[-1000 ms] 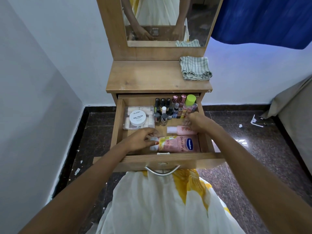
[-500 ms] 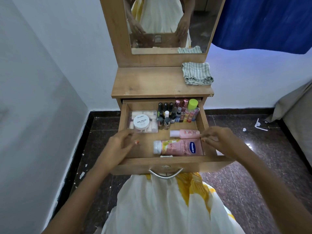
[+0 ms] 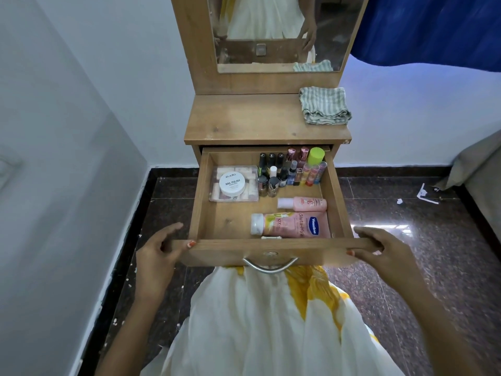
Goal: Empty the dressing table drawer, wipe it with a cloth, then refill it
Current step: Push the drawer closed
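The wooden drawer of the dressing table stands pulled out. My left hand grips the left end of its front panel, thumb on the front face. My right hand grips the right end the same way. Inside lie a pink Vaseline tube, a small pink bottle, a clear box with a white nail polish remover tub on it, and several nail polish bottles and lip balms at the back. A striped cloth lies folded on the table top.
The table top sits under a mirror. A white wall runs close on the left. Dark stone floor surrounds the table, with paper scraps at right, a bed edge far right and a blue curtain above.
Both hands left the items inside the drawer and moved outward to the two ends of its front panel. The items stay where they were.
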`<action>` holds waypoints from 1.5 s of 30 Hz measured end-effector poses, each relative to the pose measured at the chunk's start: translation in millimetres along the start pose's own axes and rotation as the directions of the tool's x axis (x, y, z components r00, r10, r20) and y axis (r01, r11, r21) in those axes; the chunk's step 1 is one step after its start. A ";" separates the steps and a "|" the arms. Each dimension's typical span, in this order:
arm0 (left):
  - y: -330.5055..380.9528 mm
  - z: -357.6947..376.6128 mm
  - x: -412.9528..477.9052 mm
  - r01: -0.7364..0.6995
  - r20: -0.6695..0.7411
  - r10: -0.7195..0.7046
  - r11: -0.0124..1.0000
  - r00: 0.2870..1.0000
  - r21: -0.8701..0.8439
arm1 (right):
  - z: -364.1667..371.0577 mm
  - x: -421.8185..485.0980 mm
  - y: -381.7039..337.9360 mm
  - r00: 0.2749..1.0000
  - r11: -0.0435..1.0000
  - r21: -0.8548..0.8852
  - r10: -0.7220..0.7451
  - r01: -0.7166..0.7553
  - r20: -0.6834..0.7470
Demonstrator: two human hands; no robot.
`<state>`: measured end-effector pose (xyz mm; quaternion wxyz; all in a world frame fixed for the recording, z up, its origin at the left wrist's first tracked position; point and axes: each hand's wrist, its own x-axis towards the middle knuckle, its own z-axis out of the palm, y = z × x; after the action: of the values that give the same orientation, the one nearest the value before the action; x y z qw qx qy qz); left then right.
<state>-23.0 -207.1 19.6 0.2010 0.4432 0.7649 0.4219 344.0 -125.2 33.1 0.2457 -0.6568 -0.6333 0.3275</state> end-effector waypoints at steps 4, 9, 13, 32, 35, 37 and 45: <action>-7.8 0.5 -7.7 0.015 0.018 -0.013 0.995 1.000 -0.098 | 7.8 -1.7 11.4 0.994 0.997 -0.014 -0.082 0.081 -0.066; -7.9 0.5 -9.1 -0.069 0.008 0.070 0.990 0.997 -0.127 | 11.4 -3.8 12.9 0.979 0.983 -0.066 -0.178 0.172 -0.099; -12.3 0.4 -2.3 -0.050 0.020 0.054 0.989 0.998 -0.138 | 11.4 -2.4 9.7 0.977 0.982 -0.031 -0.188 0.186 -0.101; -2.9 25.4 49.1 0.023 -0.003 -0.023 0.990 1.000 -0.138 | 24.8 48.6 0.7 0.952 0.968 -0.098 -0.247 0.232 -0.179; 1.6 29.6 58.8 0.011 -0.004 -0.012 0.995 1.000 -0.099 | 29.1 59.4 -2.5 0.949 0.958 -0.175 -0.258 0.227 -0.182; 4.1 32.5 64.3 0.012 -0.017 -0.014 0.994 1.000 -0.105 | 30.7 66.3 -4.5 0.946 0.954 -0.196 -0.264 0.227 -0.190; 14.0 46.3 78.6 0.054 -0.172 -0.104 0.961 0.980 -0.273 | 32.2 87.1 -17.7 0.927 0.982 0.073 -0.140 0.176 -0.347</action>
<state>-25.8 -115.3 10.2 0.2039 0.3401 0.7337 0.5518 306.9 -40.3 14.4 0.4105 -0.6368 -0.6144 0.2201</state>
